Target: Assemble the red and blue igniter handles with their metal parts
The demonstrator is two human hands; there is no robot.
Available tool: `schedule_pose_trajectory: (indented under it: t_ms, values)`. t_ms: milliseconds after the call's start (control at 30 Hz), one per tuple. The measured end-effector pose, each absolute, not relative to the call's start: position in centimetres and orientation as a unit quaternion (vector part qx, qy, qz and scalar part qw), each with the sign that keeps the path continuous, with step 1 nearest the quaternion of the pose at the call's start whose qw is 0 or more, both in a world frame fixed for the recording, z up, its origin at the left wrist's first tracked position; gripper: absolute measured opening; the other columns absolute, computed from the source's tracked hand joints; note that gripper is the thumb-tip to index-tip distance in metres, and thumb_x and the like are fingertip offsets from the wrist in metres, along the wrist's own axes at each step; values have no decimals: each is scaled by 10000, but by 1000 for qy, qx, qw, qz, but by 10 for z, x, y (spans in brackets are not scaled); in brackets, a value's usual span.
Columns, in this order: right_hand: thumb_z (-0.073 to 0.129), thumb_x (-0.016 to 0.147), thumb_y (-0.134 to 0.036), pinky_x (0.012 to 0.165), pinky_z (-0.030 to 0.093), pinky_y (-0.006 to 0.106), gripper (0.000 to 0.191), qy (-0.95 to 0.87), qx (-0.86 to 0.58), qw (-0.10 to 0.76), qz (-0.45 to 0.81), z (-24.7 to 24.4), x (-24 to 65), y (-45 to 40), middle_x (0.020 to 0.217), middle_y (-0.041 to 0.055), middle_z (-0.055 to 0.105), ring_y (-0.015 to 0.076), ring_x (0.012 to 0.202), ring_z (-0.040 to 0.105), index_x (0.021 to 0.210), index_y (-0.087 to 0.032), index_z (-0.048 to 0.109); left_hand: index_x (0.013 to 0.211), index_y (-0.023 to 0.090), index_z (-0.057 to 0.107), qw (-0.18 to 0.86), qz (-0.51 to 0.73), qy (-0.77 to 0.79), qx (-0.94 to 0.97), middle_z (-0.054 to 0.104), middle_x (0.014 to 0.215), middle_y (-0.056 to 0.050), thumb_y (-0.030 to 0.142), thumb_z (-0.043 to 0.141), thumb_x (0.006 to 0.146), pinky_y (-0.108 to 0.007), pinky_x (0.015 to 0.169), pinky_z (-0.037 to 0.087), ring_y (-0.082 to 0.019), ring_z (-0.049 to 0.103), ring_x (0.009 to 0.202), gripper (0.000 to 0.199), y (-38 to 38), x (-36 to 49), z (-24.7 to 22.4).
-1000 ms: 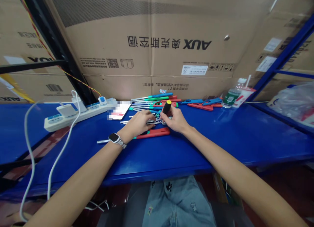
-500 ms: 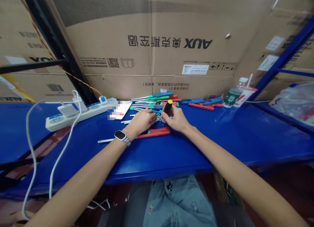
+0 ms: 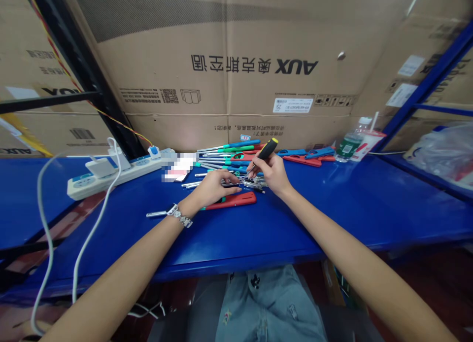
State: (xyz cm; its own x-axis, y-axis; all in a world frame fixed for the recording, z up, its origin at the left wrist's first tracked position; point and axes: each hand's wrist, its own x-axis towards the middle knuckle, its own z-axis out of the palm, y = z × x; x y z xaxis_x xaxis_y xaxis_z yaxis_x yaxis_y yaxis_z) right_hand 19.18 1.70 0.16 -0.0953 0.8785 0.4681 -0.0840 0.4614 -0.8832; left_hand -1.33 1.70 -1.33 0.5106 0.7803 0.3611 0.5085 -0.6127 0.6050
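My right hand (image 3: pixel 272 173) is raised a little over the blue tabletop (image 3: pixel 295 228), its forearm coming in from the lower right, thumb and fingers pressed together on a screwdriver with a black handle and yellow end (image 3: pixel 268 149). The handle leans up and to the right, and its thin shaft slants down and left toward a small clear-plastic and metal assembly (image 3: pixel 253 185). I can't tell whether the tip touches it.

My left hand (image 3: pixel 216 188) is held low, palm down, wrist wearing a silver metal-link band (image 3: pixel 182 218). Its fingers and thumb curve toward each other at the left end of the assembly; whether they pinch it, I can't make out.

The assembly lies between my hands, see-through and glinting, with a dark bit at its right end; finer parts are too small to read. Just on my side of it is a long red plastic handle with a slot (image 3: pixel 239 200). Slim silver rods with blue, green and red handles (image 3: pixel 240 146) are heaped beyond.
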Motion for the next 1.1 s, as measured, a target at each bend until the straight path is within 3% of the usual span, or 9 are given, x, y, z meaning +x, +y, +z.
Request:
schedule_pose_trajectory:
  t_ms: [233,567,1100]
  values:
    - [744,800,-539,511,534,312,374,-618,-309,603,399,4,194,9,675,11,698,161,503,645,798,-227,540,854,197,764,233,328,392,827,749,817,-34,289,697,861,-303,693,509,-160,633,720,114,14,-7,-13]
    - [729,808,-613,531,558,343,425,-645,-297,599,370,1,189,4,682,6,691,172,507,640,845,-239,532,816,195,717,146,319,378,857,732,863,-49,244,661,851,-335,750,491,-193,658,807,82,9,-4,-12]
    - [728,794,-664,536,548,336,472,-628,-312,619,353,5,190,3,679,-2,684,161,499,625,849,-245,516,851,194,693,147,352,377,844,718,898,-40,234,652,851,-322,750,494,-183,646,799,58,5,-1,-11]
